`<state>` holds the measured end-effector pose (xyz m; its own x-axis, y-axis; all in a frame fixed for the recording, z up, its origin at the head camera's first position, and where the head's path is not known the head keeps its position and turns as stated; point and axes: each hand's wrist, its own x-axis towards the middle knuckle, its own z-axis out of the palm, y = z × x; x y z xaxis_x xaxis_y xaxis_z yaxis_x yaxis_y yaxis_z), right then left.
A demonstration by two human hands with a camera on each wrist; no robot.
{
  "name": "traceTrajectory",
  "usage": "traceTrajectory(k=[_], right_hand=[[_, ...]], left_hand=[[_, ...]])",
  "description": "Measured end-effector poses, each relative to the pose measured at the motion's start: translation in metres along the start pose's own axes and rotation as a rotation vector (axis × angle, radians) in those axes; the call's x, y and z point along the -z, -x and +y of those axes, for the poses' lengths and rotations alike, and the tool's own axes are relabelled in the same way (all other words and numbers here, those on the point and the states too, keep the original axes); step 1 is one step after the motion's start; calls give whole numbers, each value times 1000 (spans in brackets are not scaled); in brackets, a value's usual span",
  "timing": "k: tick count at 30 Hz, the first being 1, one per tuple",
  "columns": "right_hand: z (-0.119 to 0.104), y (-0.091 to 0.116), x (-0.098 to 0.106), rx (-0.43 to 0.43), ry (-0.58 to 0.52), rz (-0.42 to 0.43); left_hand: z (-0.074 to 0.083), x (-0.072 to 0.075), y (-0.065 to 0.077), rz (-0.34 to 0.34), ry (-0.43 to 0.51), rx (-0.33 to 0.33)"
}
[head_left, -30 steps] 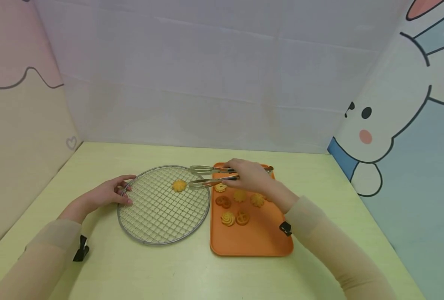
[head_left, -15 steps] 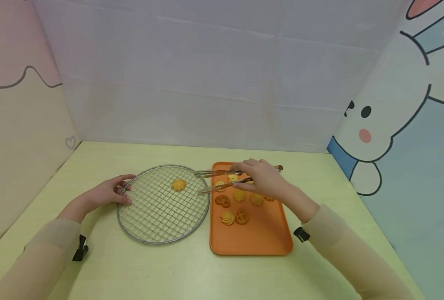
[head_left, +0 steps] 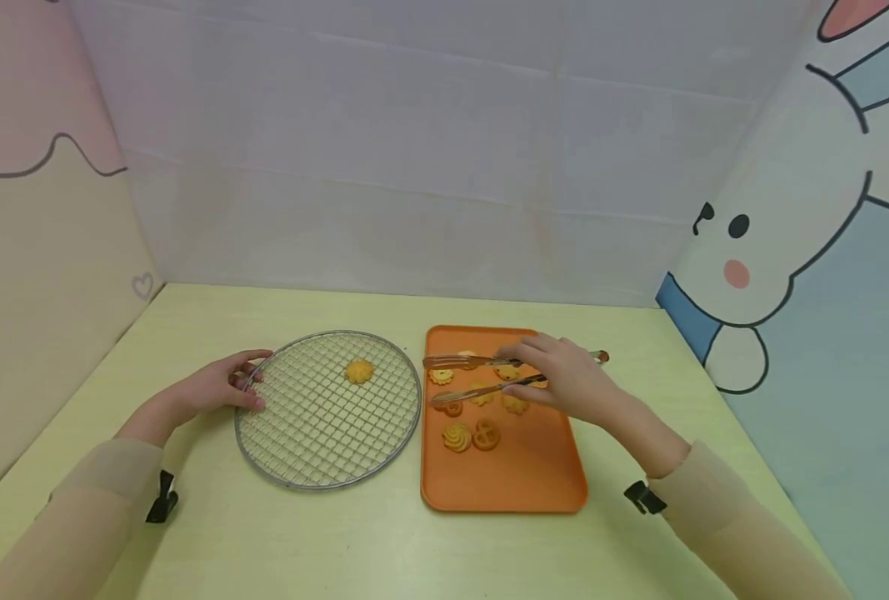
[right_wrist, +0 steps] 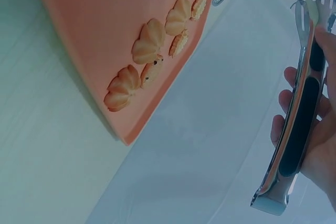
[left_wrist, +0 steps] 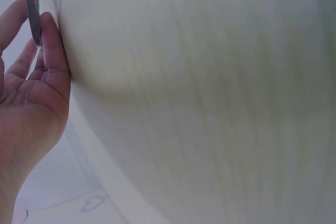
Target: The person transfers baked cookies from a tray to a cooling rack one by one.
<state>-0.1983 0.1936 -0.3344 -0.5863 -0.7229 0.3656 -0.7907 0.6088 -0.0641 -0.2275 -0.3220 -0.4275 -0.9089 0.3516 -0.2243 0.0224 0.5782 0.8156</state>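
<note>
My left hand (head_left: 215,387) holds the left rim of a round wire rack (head_left: 322,433), its rim edge showing between thumb and fingers in the left wrist view. One golden flower-shaped cookie (head_left: 358,371) lies on the mesh, toward the upper right. My right hand (head_left: 567,379) grips metal tongs (right_wrist: 302,121) by their dark handles. The tong tips are apart, pointing left above the upper part of an orange tray (head_left: 504,487), with nothing between them. Several cookies lie on the tray, including a swirl cookie (head_left: 456,437) and a pretzel-shaped cookie (head_left: 486,434); the tongs partly cover others.
Rack and tray stand side by side on a pale yellow table (head_left: 324,542), a narrow gap between them. A plain whitish wall (head_left: 414,167) closes the back. Printed side panels flank the table, one with a cartoon rabbit (head_left: 759,242) on the right.
My right hand has moved the tongs rightward and slightly nearer, from the rack's right edge to above the cookies on the tray. The left hand and rack have stayed put.
</note>
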Motion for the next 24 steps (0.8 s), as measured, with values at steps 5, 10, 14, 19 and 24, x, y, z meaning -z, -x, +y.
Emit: traceTrajectory(k=[5,10,14,19,24], right_hand=[[4,15,2,12,19,19],[4,28,2,-45,19,-25],[5,38,-2,-86,21,-52],[9,51,-13,-110,-7,-51],[13,63,-22,-152,-38,-65]], left_hand=[[0,1,-1,1,5,-4],[-3,-1,0,1,14,8],[-4,-2,0,6,9,4],[-4,-3,0,16,-3,-7],[-5,-2,-1,13,8,-9]])
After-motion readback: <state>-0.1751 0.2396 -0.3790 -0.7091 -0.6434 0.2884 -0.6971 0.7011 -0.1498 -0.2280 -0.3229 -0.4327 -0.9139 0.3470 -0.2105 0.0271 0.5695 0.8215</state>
